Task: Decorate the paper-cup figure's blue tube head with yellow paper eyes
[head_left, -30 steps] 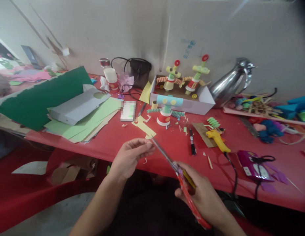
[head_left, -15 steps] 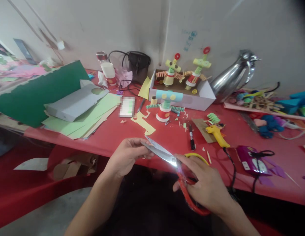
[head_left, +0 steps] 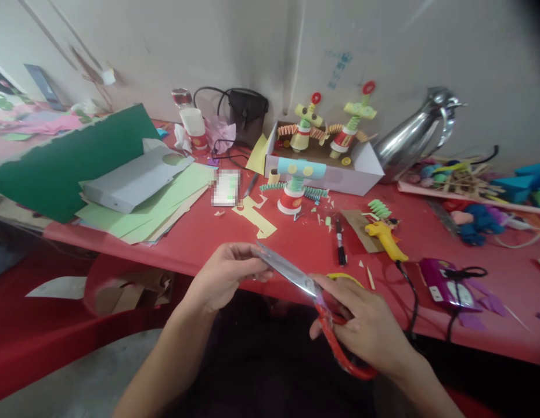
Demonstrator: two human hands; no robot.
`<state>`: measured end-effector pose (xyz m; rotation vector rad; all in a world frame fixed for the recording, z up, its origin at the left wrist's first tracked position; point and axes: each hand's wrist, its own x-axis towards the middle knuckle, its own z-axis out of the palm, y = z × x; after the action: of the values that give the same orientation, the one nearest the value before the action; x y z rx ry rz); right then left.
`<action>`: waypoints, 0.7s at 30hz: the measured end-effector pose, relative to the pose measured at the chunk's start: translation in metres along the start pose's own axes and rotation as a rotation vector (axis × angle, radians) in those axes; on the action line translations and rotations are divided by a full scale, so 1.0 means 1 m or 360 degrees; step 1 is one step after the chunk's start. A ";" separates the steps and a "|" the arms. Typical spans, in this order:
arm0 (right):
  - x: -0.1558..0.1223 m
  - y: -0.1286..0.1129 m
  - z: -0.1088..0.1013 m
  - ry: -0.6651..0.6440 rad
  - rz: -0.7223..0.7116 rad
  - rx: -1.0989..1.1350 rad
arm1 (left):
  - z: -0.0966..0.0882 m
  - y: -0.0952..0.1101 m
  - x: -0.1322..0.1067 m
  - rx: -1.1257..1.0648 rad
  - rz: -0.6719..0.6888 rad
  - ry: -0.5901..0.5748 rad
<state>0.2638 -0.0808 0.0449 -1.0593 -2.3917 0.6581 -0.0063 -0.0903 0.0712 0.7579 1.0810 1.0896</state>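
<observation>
My right hand point(head_left: 366, 331) grips red-and-yellow-handled scissors point(head_left: 313, 296), fingers through the loops, blades pointing up and left. My left hand point(head_left: 229, 273) is closed in a pinch right at the blade tips; whatever it pinches is too small to make out. Both hands hover over the near edge of the red table point(head_left: 200, 238). Just beyond lie a yellow paper offcut point(head_left: 255, 217) and a paper-cup figure with a blue head point(head_left: 294, 186).
A white box holding two more paper figures point(head_left: 326, 151) stands at the back, a steel jug point(head_left: 411, 142) to its right. A black marker point(head_left: 339, 244), yellow glue gun point(head_left: 385, 238) and purple device point(head_left: 446, 284) lie right. Green sheets point(head_left: 139, 209) are stacked left.
The scissors swung from steeply tilted to flatter, yellow loop now showing. The view shifted slightly downward; my left hand stays pinched at the blade tips.
</observation>
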 end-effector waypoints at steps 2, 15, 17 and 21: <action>-0.001 0.001 0.002 -0.0004 -0.0007 0.0085 | 0.000 0.000 0.000 0.0004 0.0010 0.0002; -0.005 0.001 0.009 -0.0017 0.0084 0.0339 | 0.007 0.000 0.000 -0.0075 0.0136 0.0062; -0.006 0.001 0.009 -0.0006 0.0091 0.0337 | 0.007 0.000 -0.001 -0.0084 0.0160 0.0073; -0.007 0.002 0.009 0.0017 0.0061 0.0324 | 0.007 -0.001 -0.001 -0.0116 0.0244 0.0086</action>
<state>0.2644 -0.0871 0.0353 -1.0206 -2.2436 0.8858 0.0008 -0.0916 0.0726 0.7662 1.0359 1.2791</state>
